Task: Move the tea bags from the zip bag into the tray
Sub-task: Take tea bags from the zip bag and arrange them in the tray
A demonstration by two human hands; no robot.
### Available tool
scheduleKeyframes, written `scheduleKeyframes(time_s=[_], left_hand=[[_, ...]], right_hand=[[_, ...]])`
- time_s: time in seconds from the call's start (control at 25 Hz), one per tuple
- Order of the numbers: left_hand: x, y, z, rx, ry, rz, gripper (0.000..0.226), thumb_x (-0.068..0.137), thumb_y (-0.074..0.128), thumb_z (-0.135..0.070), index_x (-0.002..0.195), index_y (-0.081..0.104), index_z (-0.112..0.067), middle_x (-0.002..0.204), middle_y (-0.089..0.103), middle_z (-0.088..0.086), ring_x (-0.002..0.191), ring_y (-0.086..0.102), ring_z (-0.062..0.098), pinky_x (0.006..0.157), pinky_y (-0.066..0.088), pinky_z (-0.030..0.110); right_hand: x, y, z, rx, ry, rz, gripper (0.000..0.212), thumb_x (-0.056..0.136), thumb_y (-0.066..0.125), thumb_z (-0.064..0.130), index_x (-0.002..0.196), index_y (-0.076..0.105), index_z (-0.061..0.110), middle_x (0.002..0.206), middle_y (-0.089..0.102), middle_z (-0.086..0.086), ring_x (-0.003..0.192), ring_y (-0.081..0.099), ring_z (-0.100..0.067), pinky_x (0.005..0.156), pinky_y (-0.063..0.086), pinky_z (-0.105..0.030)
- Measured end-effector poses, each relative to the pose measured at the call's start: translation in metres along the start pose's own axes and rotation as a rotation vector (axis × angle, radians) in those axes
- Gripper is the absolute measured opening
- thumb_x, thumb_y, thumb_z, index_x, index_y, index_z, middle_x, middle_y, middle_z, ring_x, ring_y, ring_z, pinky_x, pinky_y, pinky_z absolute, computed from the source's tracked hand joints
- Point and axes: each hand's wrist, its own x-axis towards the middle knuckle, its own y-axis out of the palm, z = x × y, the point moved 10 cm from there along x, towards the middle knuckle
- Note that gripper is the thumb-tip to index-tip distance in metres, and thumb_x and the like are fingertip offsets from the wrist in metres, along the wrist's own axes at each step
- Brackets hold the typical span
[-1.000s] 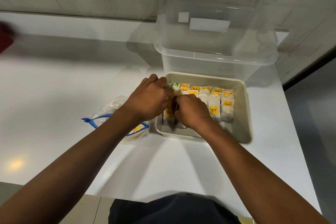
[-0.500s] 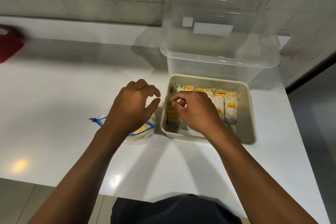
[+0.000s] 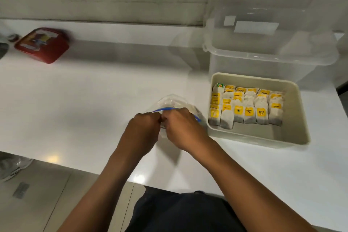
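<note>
1. The zip bag [image 3: 175,104] is clear plastic with a blue zipper strip, crumpled, lying on the white bench [image 3: 75,100] just left of the tray.
2. The tray [image 3: 293,133] is a beige rectangular tub, its near part bare.
3. The tea bags [image 3: 246,106] stand in packed rows against the tray's far side, white with yellow tags.

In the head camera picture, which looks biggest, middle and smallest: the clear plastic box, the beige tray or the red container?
1. Clear plastic storage box, biggest.
2. Beige rectangular tray holding tea bags.
3. Red flat plastic container, smallest, though it sits further away, so its true size is unsure.
</note>
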Motion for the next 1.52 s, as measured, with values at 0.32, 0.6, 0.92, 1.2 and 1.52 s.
scheduleKeyframes(time_s=[0.32, 0.6, 0.92, 1.2, 1.52], left_hand=[[0.009, 0.045, 0.011, 0.116, -0.028, 0.229, 0.035, 0.091, 0.043, -0.012, 0.119, 0.057, -0.027, 0.102, 0.066, 0.002, 0.087, 0.063, 0.028, 0.064, 0.038, 0.029], [0.021, 0.049, 0.010, 0.205, -0.030, 0.198, 0.028, 0.088, 0.048, -0.016, 0.109, 0.064, -0.027, 0.098, 0.068, -0.002, 0.087, 0.067, 0.025, 0.063, 0.038, 0.028], [0.018, 0.059, 0.007, 0.208, 0.050, 0.212, 0.025, 0.087, 0.050, -0.019, 0.102, 0.068, -0.028, 0.092, 0.067, -0.002, 0.082, 0.066, 0.024, 0.060, 0.037, 0.029], [0.015, 0.030, 0.022, -0.169, -0.002, 0.106, 0.026, 0.093, 0.049, -0.033, 0.111, 0.067, -0.034, 0.091, 0.071, 0.000, 0.089, 0.064, 0.030, 0.066, 0.047, 0.031], [0.013, -0.001, 0.020, -0.545, 0.041, 0.021, 0.029, 0.090, 0.064, -0.027, 0.117, 0.069, -0.034, 0.097, 0.072, -0.013, 0.081, 0.068, 0.008, 0.080, 0.051, 0.026]], right_hand=[[0.022, 0.039, -0.035, -0.317, 0.247, 0.025, 0.030, 0.088, 0.054, 0.004, 0.115, 0.065, 0.012, 0.118, 0.067, -0.007, 0.110, 0.064, -0.027, 0.082, 0.049, -0.034], [0.023, 0.038, -0.040, -0.342, 0.320, -0.052, 0.022, 0.089, 0.054, 0.008, 0.106, 0.068, 0.013, 0.111, 0.070, -0.008, 0.101, 0.066, -0.026, 0.073, 0.047, -0.032], [0.020, 0.039, -0.048, -0.335, 0.357, -0.146, 0.023, 0.091, 0.051, 0.007, 0.106, 0.067, 0.014, 0.108, 0.070, -0.007, 0.097, 0.067, -0.025, 0.079, 0.052, -0.034], [0.009, 0.012, -0.039, -0.265, 0.282, -0.282, 0.021, 0.093, 0.052, 0.015, 0.103, 0.070, 0.020, 0.099, 0.072, -0.007, 0.091, 0.067, -0.029, 0.076, 0.051, -0.034], [-0.009, -0.024, -0.037, 0.171, 0.298, -0.369, 0.010, 0.088, 0.067, 0.021, 0.090, 0.076, 0.024, 0.076, 0.072, 0.004, 0.070, 0.065, -0.015, 0.071, 0.054, -0.029]])
